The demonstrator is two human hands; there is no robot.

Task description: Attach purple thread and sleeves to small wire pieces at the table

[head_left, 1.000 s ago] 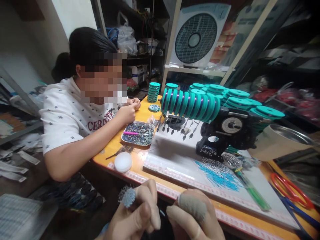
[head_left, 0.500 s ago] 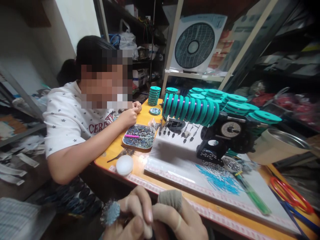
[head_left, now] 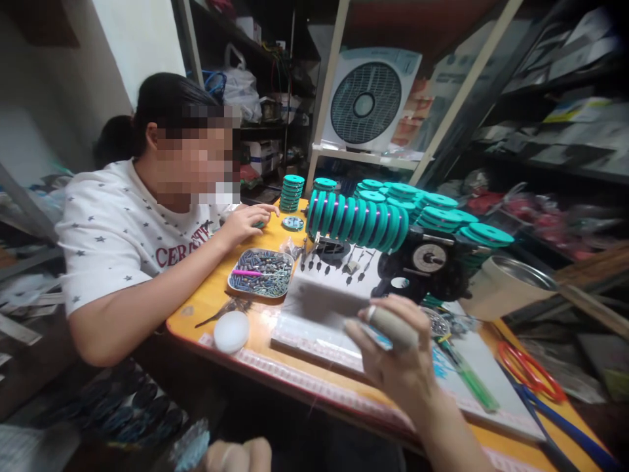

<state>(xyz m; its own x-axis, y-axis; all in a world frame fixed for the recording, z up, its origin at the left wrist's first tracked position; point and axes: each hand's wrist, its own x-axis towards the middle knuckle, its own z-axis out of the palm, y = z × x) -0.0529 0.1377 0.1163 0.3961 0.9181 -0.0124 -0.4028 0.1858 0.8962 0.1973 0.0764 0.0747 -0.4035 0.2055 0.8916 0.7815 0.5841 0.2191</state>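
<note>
My right hand (head_left: 396,347) is raised over the white board (head_left: 314,308), partly blurred, thumb and fingers curled towards each other. One finger wears a beige-grey wrap. Anything pinched between the fingertips is too small or blurred to make out. Beside and behind this hand lie thin blue strips (head_left: 441,364). My left hand (head_left: 240,456) is low at the bottom edge, closed and cut off by the frame, its contents hidden. A fluffy light-blue item (head_left: 192,444) is next to it. Past the right hand, a row of teal spools (head_left: 356,221) sits on a black machine (head_left: 417,262) with a dial.
A co-worker (head_left: 113,242) sits at left, forearm on the yellow table (head_left: 191,314). A tray of small parts (head_left: 260,274), a white round lid (head_left: 230,332), a green-handled tool (head_left: 474,380), red-handled scissors (head_left: 533,377), a beige can (head_left: 506,288) and stacked teal spools (head_left: 486,235) surround the board.
My hands, which were together at the bottom, are apart: the right has risen forward over the board, the left has dropped lower left. The co-worker's hand has opened flatter.
</note>
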